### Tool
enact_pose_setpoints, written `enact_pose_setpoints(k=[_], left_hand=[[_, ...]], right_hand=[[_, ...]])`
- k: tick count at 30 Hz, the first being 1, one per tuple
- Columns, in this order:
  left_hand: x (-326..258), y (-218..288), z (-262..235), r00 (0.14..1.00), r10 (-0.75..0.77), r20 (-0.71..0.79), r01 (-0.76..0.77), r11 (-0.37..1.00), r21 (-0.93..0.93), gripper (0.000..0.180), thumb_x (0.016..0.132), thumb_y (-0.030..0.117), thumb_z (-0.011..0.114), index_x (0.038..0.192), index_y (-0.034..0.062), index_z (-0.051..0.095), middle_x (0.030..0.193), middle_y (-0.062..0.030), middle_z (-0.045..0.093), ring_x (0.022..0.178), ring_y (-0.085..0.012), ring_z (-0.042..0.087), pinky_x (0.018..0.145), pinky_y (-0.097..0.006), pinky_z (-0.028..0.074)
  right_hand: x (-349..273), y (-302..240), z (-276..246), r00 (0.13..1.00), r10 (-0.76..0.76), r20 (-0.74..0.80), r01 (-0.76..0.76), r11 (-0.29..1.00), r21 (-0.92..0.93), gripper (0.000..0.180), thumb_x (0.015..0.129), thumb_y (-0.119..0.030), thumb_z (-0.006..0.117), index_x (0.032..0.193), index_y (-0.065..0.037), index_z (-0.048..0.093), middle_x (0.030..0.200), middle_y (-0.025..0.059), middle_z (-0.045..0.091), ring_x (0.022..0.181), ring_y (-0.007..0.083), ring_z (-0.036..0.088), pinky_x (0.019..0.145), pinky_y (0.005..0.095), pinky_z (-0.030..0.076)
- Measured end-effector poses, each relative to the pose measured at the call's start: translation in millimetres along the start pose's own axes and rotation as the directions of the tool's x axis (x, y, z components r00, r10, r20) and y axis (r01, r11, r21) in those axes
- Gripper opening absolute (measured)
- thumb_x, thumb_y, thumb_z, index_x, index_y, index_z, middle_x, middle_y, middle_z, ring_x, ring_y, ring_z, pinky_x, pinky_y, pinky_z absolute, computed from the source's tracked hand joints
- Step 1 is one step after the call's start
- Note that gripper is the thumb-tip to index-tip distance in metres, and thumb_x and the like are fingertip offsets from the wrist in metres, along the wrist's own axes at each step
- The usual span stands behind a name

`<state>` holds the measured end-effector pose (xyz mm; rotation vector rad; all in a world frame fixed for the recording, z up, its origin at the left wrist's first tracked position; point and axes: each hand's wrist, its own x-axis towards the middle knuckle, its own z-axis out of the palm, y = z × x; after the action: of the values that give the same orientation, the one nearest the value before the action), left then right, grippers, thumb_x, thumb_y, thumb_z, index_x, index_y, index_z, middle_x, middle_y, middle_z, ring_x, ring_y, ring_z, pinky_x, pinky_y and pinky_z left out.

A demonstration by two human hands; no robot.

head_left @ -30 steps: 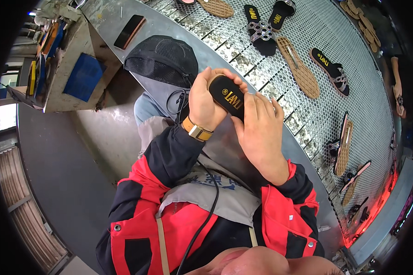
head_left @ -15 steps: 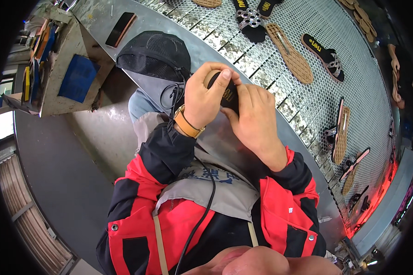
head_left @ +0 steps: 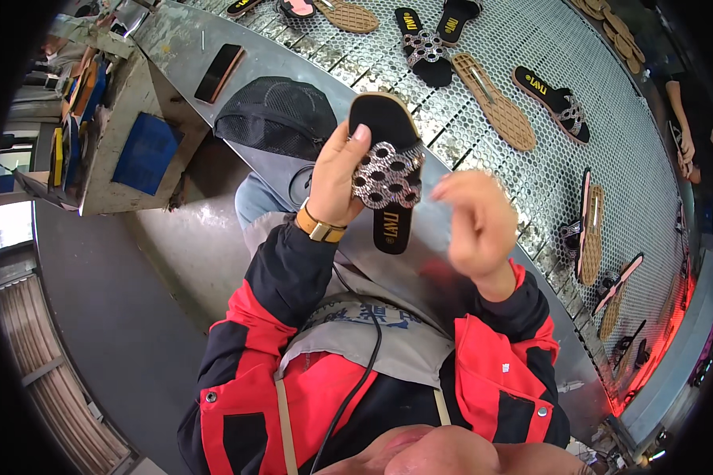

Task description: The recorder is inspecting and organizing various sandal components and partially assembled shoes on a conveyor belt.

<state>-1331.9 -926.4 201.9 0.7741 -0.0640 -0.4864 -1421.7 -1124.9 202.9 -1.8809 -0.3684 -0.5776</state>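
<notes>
While the left hand (head_left: 337, 178) grips a black flat sandal with a studded silver strap (head_left: 384, 170) upright above the perforated metal conveyor (head_left: 531, 170), the right hand (head_left: 475, 226) hovers just right of it — blurred, fingers loosely curled, holding nothing.

Both forearms rise from the lower edge in red and black sleeves. The left hand (head_left: 337, 178) is raised, fingers closed in a grip, thumb up, a gold watch on its wrist. The right hand (head_left: 475, 226) hovers beside it, blurred, fingers loosely curled, holding nothing.
</notes>
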Motion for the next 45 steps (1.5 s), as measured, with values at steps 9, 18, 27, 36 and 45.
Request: enact_pose_setpoints(k=[9,18,27,36,45], left_hand=[[-8,-30,13,0.993,0.116,-0.002,-0.104,0.894,0.436,0.038,0.116,0.032,0.051,0.132,-0.0017,0.057,0.112,-0.0019,0.065,0.098,-0.0061,0.058,0.087,-0.025,0.051],[90,85,-16,0.894,0.358,0.270,-0.270,-0.051,0.961,0.037,0.109,0.033,0.060,0.133,0.0068,0.068,0.136,-0.0197,0.060,0.127,-0.0302,0.059,0.108,-0.040,0.049],[240,171,-132,0.994,0.108,-0.018,0.105,-0.902,0.419,0.030,0.093,0.036,0.069,0.117,0.0238,0.082,0.174,-0.0156,0.027,0.156,-0.0465,0.029,0.121,-0.063,0.034],[275,166,-143,0.809,0.340,0.479,-0.007,-0.810,0.587,0.045,0.088,0.016,0.065,0.133,0.0098,0.066,0.155,-0.0047,0.053,0.135,-0.0296,0.054,0.111,-0.056,0.039],[151,175,-16,0.472,0.748,0.467,-0.372,-0.311,0.875,0.045,0.095,0.010,0.066,0.138,-0.0007,0.066,0.153,-0.0236,0.054,0.125,-0.0307,0.063,0.104,-0.039,0.052]], right_hand=[[23,3,17,0.850,0.524,0.052,-0.519,0.851,-0.077,0.042,0.113,-0.038,0.053,0.102,0.001,0.066,0.069,0.0182,0.064,0.061,0.0339,0.065,0.061,0.0429,0.049],[146,128,27,0.846,0.516,-0.137,-0.526,0.849,-0.052,0.060,0.111,-0.045,0.049,0.088,0.007,0.068,0.083,0.0266,0.070,0.076,0.0405,0.067,0.076,0.0489,0.050],[282,203,121,0.939,-0.309,-0.152,0.169,0.798,-0.579,0.023,0.089,0.002,0.059,0.111,0.008,0.059,0.123,0.0346,0.057,0.114,0.0513,0.059,0.097,0.0531,0.053],[316,233,181,0.780,0.580,0.235,-0.185,0.572,-0.799,0.068,0.095,-0.045,0.073,0.146,-0.004,0.056,0.146,0.0303,0.057,0.142,0.0493,0.049,0.111,0.0679,0.040],[338,268,132,0.899,0.428,-0.099,-0.439,0.873,-0.214,0.033,0.089,-0.009,0.062,0.120,-0.004,0.069,0.109,0.0229,0.076,0.105,0.0416,0.073,0.092,0.0453,0.056]])
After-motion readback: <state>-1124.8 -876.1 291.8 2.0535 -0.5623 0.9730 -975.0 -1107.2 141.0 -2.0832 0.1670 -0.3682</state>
